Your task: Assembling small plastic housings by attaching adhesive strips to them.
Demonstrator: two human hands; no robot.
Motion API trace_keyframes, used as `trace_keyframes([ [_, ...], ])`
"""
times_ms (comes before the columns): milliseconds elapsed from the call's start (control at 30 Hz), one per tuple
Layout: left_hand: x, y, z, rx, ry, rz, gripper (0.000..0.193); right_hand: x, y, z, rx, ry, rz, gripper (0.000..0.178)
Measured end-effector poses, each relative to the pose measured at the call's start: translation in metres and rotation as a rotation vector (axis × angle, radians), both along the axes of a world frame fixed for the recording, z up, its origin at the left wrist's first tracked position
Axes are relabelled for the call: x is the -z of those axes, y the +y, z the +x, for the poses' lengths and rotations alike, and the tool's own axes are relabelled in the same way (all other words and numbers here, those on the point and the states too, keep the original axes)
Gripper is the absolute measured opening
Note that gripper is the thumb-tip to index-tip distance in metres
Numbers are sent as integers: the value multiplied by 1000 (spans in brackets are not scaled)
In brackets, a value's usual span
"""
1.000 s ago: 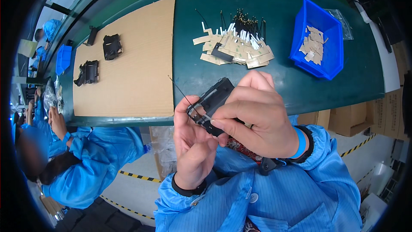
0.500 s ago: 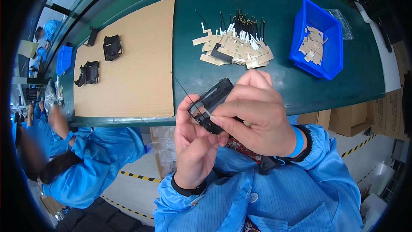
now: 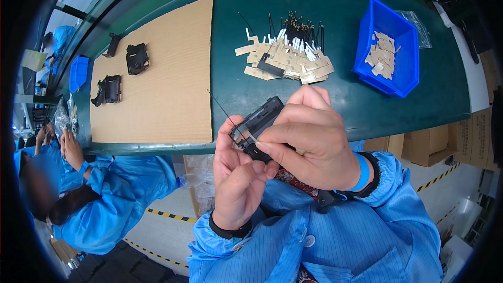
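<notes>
In front of my chest my left hand [image 3: 238, 178] holds a black plastic housing [image 3: 264, 115], with its fingers around the left and lower edges. My right hand [image 3: 306, 141] reaches over the housing from the right. Its thumb and index finger are pinched together at a small pale strip by a thin black antenna cable [image 3: 222, 109]. The cable's free end sticks up past my left fingertips. What lies under the right fingertips is hidden. Beyond the hands lies a pile of flat antennas [image 3: 293, 63] with tan backing, white sleeves and black cables.
A cardboard sheet [image 3: 173, 73] on the green table [image 3: 335, 21] bears several black housings [image 3: 137, 58]. At the right stands a blue bin [image 3: 403, 73] with tan paper pieces [image 3: 383, 55]. A co-worker in blue [image 3: 115, 194] sits at the left. Cardboard boxes [image 3: 429, 144] stand below the right edge.
The cable's free end has shifted slightly up and left. My hands stay almost in place on the housing. The co-worker's hands at the left have moved.
</notes>
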State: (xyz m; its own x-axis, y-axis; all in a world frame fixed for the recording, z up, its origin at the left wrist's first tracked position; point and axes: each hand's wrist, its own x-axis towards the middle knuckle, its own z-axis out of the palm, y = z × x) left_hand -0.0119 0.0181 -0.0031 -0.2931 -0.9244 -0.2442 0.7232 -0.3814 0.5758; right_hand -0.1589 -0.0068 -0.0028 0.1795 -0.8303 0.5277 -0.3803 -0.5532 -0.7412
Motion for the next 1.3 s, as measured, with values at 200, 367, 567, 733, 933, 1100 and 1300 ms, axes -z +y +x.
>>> trace_keyframes([
  [200, 2, 0, 1, 3, 23, -5, 64, 0, -1, -1, -15, 4, -25, 10],
  [367, 1, 0, 0, 2, 19, 3, 63, 0, -1, -1, -12, 4, -25, 10],
  [567, 0, 0, 0, 12, 12, 0, 61, 0, -1, -2, -12, 5, -24, 11],
  [733, 1, 0, 0, 8, 8, 8, 60, 0, -1, -1, -13, 6, -19, 10],
  [933, 1, -1, 0, 13, 7, 5, 59, 0, -1, -1, -12, -2, -25, 10],
  [1100, -2, -1, -3, -12, -8, 28, 59, 0, -1, -1, -12, -1, -31, 11],
  [1300, -3, -1, -4, -25, -5, 40, 57, 1, 0, 1, 2, -12, -23, 9],
])
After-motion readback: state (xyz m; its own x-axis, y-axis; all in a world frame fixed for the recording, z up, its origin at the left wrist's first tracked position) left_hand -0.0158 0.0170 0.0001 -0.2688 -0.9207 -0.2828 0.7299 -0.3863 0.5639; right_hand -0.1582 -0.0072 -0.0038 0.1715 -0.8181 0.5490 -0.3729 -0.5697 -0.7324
